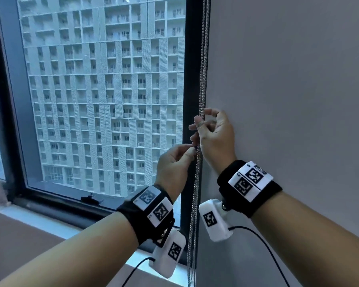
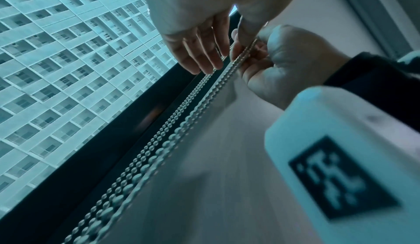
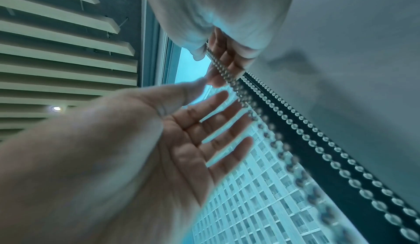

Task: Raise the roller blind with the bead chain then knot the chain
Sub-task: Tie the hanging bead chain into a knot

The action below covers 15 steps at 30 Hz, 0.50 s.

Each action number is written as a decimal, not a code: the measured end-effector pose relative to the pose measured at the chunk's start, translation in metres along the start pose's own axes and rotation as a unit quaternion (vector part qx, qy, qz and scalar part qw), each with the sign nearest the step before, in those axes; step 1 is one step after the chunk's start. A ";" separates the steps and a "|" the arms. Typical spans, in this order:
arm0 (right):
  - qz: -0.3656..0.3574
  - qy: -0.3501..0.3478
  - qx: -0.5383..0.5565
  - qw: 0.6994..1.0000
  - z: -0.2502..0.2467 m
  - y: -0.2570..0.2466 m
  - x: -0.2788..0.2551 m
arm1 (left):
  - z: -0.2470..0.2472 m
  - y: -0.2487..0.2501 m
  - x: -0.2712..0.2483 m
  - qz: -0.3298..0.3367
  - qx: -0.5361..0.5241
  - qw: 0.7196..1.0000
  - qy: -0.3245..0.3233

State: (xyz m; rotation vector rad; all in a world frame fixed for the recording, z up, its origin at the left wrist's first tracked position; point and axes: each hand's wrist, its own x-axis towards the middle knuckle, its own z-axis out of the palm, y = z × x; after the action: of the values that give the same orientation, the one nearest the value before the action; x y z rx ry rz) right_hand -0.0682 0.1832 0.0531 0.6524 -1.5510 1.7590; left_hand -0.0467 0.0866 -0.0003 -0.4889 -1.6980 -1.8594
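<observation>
Hanging vertically, the bead chain (image 1: 197,183) is pinched by the right hand (image 1: 214,133); the left hand (image 1: 174,162), fingers (image 3: 211,102) straight and apart, sits just below, perhaps touching it.

Close behind the bead chain (image 1: 197,183), the wall (image 1: 288,100) and window frame (image 1: 192,79).

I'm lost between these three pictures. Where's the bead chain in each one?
Head: chain hangs top to bottom, right of centre.
Left wrist: chain runs diagonally, bottom left to upper centre.
Right wrist: chain runs diagonally, upper centre to bottom right.
Shared landmark: the building outside.
</observation>
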 end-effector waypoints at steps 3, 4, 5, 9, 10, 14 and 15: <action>0.000 -0.001 -0.021 1.000 -0.002 0.004 -0.006 | 0.001 0.014 0.008 0.014 -0.011 1.000 0.008; -0.001 -0.005 -0.028 1.000 -0.003 0.004 -0.008 | 0.001 0.020 0.010 0.015 -0.023 1.000 0.006; -0.002 -0.008 -0.031 0.999 -0.004 0.004 -0.011 | 0.002 0.025 0.013 0.016 -0.035 0.999 0.001; 0.000 -0.031 -0.022 0.999 -0.010 0.003 -0.023 | 0.006 0.046 0.021 0.005 -0.058 0.998 -0.031; 0.002 -0.040 -0.023 0.999 -0.011 0.003 -0.025 | 0.007 0.050 0.022 0.000 -0.061 0.997 -0.040; 0.032 -0.087 -0.044 0.995 -0.016 0.003 -0.034 | 0.009 0.062 0.025 -0.015 -0.065 0.996 -0.052; 0.046 -0.100 -0.067 0.992 -0.018 0.003 -0.036 | 0.009 0.064 0.026 -0.015 -0.067 0.996 -0.050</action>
State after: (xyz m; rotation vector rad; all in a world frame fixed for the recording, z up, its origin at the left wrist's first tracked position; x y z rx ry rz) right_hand -0.0465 0.1947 0.0210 0.7179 -1.8451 1.6805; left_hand -0.0274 0.0893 0.0661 -0.6238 -1.6605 -2.0094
